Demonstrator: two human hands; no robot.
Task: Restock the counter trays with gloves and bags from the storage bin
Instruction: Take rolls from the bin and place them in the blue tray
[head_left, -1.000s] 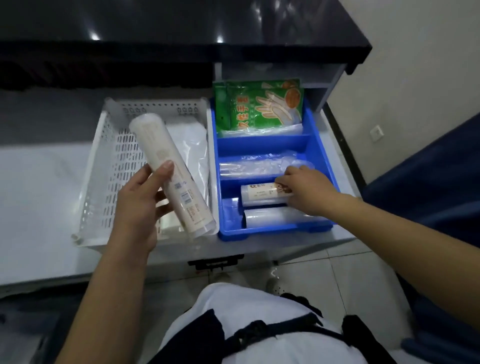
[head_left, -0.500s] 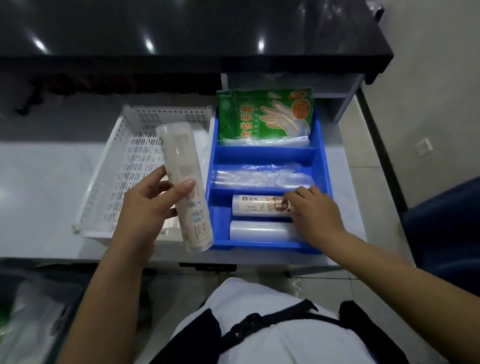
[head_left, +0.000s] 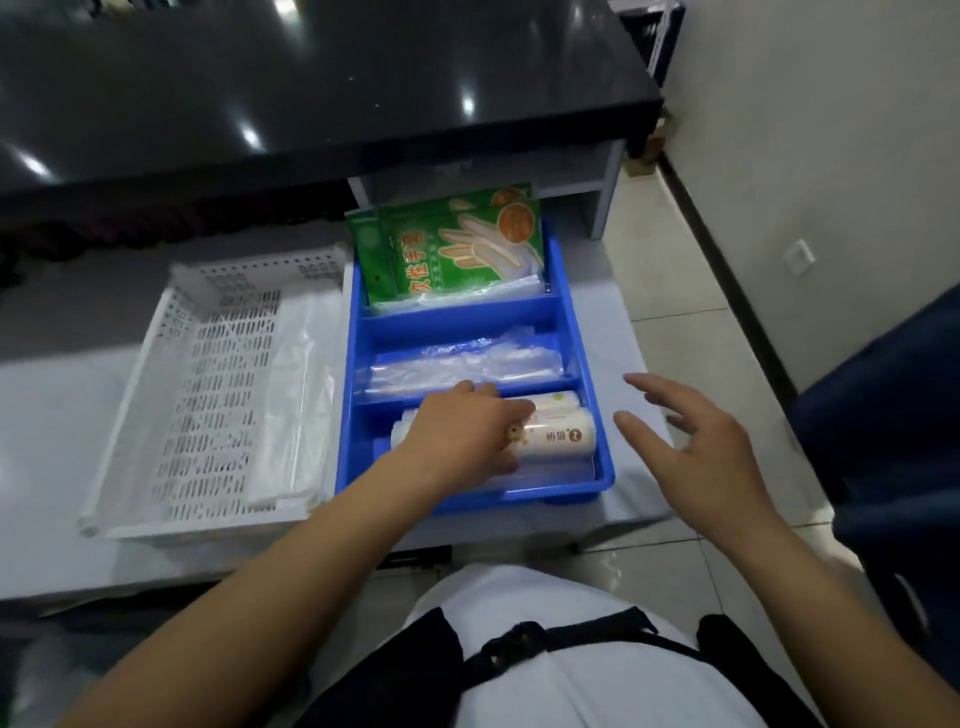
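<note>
White counter (head_left: 47, 415) — left hand (head_left: 462, 436) grips bag roll (head_left: 558, 441) in blue tray (head_left: 571, 312); right hand (head_left: 711, 452) spread, empty.

You face a pale table (head_left: 62, 415). On it, at 10 o'clock, sits a white perforated basket (head_left: 208, 405); touching its right side, at 12 o'clock, sits a blue divided tray (head_left: 582, 395).
</note>
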